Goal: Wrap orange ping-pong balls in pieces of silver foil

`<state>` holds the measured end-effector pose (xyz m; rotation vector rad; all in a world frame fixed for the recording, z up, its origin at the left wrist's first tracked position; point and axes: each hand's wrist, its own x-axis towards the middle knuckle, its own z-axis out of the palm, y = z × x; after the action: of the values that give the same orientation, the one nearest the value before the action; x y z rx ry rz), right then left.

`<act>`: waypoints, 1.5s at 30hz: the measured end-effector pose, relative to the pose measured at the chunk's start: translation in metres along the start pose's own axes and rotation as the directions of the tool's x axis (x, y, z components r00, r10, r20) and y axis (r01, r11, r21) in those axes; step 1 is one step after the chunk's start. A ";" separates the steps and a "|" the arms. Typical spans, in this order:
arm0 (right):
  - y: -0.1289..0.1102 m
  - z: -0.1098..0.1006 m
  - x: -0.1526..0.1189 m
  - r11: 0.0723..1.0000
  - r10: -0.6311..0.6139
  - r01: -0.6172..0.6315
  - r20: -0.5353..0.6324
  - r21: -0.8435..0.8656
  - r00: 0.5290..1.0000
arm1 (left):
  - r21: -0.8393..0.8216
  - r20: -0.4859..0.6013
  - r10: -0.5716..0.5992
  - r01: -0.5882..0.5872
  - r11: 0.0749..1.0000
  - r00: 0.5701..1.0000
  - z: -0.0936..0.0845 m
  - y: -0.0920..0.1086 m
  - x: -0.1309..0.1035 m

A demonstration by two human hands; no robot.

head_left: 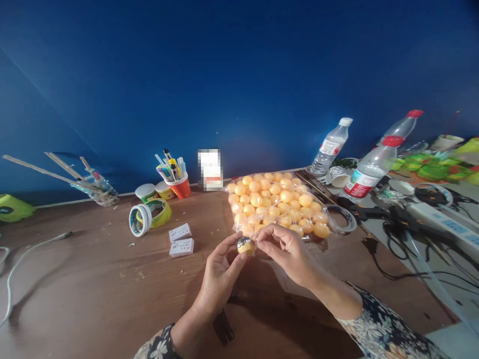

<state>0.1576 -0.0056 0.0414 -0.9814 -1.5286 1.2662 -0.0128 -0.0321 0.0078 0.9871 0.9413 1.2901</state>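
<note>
A small orange ball (246,245) with a shiny silver patch over its top is pinched between the thumb and fingers of my left hand (220,274). Close against its right side, my right hand (286,252) has thumb and forefinger pressed together; whatever is between them is too small to make out. Just behind both hands lies a clear plastic bag (277,202) full of orange balls. A dark object (223,326) lies on the table below my left hand, partly in shadow.
Left on the brown table (93,284) are two small boxes (181,247), tape rolls (140,220) and an orange cup of pens (180,186). At right stand plastic bottles (364,174), near a power strip (445,224), black cables and a tape roll (346,219).
</note>
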 end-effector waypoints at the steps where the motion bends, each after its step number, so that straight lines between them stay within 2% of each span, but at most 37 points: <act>1: 0.001 0.000 0.000 1.000 -0.007 0.007 -0.006 -0.019 1.000 | 0.000 -0.002 0.003 -0.003 1.000 1.000 0.000 0.000 0.000; 9: 0.005 0.004 -0.001 0.996 0.073 -0.073 0.003 0.051 0.997 | 0.006 -0.017 -0.001 0.002 1.000 1.000 0.002 0.001 0.000; 15: 0.015 0.005 0.000 0.995 -0.056 0.056 -0.006 -0.078 0.998 | 0.065 -0.050 0.001 0.003 0.998 0.999 0.002 0.001 0.000; 19: 0.019 0.006 -0.001 0.999 -0.010 0.010 -0.002 -0.046 1.000 | 0.071 -0.057 -0.006 0.010 0.997 0.998 0.003 0.001 0.000; 39: 0.020 0.008 -0.001 0.997 0.066 -0.066 0.006 0.035 0.998 | 0.076 -0.053 -0.031 0.035 0.997 0.998 0.003 0.002 0.000; 45: 0.019 0.008 -0.001 0.994 0.089 -0.090 0.017 0.069 0.996 | 0.076 -0.056 -0.001 0.005 0.997 0.998 0.002 0.000 0.000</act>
<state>0.1511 -0.0057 0.0224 -1.0075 -1.4549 1.3821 -0.0110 -0.0325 0.0087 1.0122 1.0414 1.2930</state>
